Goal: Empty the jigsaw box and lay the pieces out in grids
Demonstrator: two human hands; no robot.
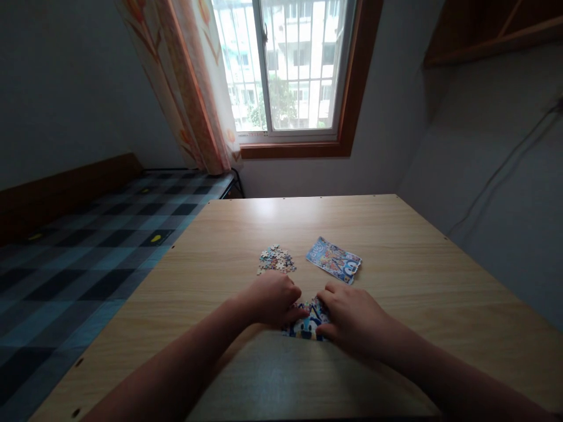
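A partly joined jigsaw puzzle (pixel 307 329), with a blue cartoon dog's face on it, lies flat on the table before me. My left hand (pixel 275 298) is at its upper left, fingers curled and thumb laid over the picture. Whatever those fingers may pinch is hidden. On the puzzle's right side, my right hand (pixel 349 310) grips the edge between thumb and bent fingers. Just beyond my left hand is a heap of loose puzzle pieces (pixel 277 259), some face down. A printed picture sheet (pixel 335 260) with a similar blue dog lies behind my right hand.
The wooden table (pixel 220 246) has a pale grain and small holes along its edges. A bed with a checked cover (pixel 101 228) stands at the left. Behind are a curtain (pixel 193 88) and a barred window (pixel 299 70); a cable (pixel 497 170) hangs on the right wall.
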